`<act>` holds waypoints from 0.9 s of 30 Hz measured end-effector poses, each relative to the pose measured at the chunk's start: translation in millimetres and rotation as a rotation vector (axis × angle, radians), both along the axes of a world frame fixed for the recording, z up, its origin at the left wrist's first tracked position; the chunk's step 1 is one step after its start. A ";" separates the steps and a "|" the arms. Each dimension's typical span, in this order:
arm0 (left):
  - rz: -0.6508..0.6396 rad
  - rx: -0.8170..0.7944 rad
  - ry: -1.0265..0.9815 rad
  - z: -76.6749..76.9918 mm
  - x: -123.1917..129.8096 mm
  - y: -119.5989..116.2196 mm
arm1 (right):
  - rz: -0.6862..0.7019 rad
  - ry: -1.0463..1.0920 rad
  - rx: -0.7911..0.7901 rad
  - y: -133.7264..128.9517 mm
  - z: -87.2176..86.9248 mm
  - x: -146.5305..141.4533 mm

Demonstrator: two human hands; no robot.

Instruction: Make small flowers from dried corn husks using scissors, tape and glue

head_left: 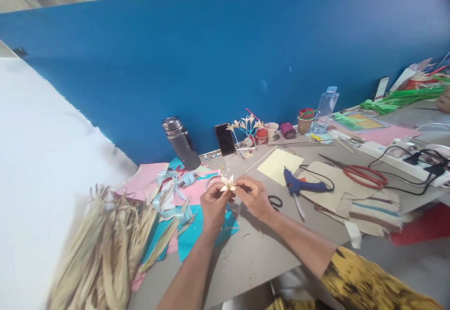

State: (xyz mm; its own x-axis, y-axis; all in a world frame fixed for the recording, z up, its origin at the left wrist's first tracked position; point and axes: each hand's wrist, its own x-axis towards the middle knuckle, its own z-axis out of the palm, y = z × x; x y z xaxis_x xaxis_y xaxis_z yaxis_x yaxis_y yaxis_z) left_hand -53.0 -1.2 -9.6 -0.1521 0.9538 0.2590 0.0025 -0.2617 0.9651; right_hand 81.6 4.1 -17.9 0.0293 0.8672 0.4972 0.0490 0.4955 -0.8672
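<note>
A small cream flower with pointed petals (228,183) is held up between my two hands above the table. My left hand (215,203) pinches it from the left and below, fingers closed. From the right, my right hand (253,196) has its thumb and fingertips closed on the petals' edge. The underside of the flower is hidden by my fingers. Beneath my hands lie blue paper (191,239) and the grey tabletop (251,258) with small scraps. Black scissor handles (276,202) show just right of my right wrist.
Dried corn husks (108,249) pile up at left. A dark flask (183,146), a phone (225,139) and similar flowers on stems (248,125) stand along the blue wall. To the right lie a blue glue gun (302,184), red-handled scissors (365,176) and a power strip (397,160); another person's hand (445,100) shows far right.
</note>
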 end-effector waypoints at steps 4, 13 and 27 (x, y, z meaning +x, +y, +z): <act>-0.021 0.006 -0.012 -0.2 0.0 0.4 | 0.018 0.025 -0.017 -0.5 1.0 0.3; 0.003 -0.014 -0.055 1.6 -2.3 1.6 | 0.022 -0.125 -0.094 2.3 -2.0 1.6; -0.015 0.014 0.007 0.4 0.4 1.0 | -0.046 -0.148 0.075 11.5 -17.8 0.0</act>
State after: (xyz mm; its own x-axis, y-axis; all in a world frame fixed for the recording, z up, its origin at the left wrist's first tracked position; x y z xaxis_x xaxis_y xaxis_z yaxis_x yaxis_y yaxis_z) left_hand -52.6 -0.1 -9.2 -0.1356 0.9522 0.2736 0.0049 -0.2755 0.9613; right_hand 81.6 15.6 -35.7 -0.0106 0.8269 0.5623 0.1971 0.5530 -0.8095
